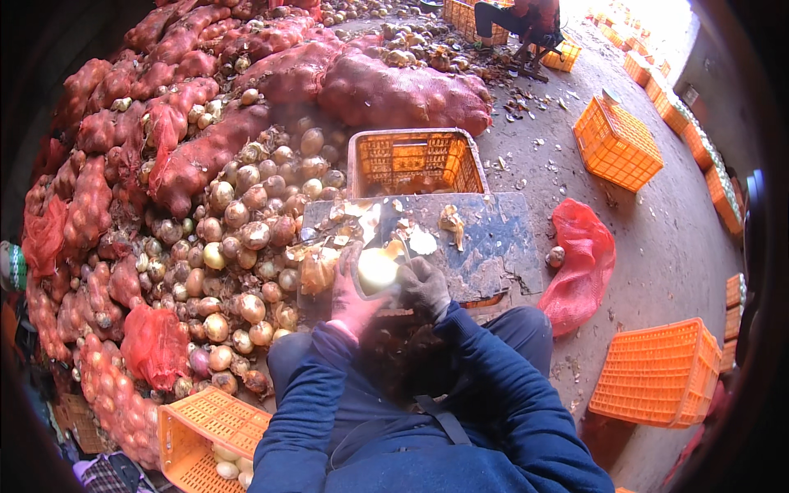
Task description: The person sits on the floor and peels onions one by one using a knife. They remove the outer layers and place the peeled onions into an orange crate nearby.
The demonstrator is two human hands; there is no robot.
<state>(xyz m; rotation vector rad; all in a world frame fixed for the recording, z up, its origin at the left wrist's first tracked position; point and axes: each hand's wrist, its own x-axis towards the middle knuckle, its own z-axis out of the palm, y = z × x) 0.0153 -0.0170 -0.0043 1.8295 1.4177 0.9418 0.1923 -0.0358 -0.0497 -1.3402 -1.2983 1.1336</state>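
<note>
A bright, pale peeled onion point(377, 270) is held over the front of a worn board point(493, 240). My left hand point(356, 293), in a pinkish glove, wraps its left side and underside. On the onion's right, my right hand point(425, 286), in a dark grey glove, is closed around what seems to be a small knife point(405, 249); only a thin blade-like edge shows, its handle hidden in the fist. A flap of skin stands at the onion's top. Loose brown onion skins point(317, 271) lie by my left hand, and another dry peel point(452, 223) rests farther back.
Behind the board stands an orange crate point(419, 138) with skins inside. Loose onions point(253, 234) and red mesh sacks point(400, 92) pile up leftward. A tipped crate point(216, 413) at lower left holds peeled onions. An empty red sack point(582, 265) and crates point(656, 373) lie rightward. Another person point(524, 24) sits far back.
</note>
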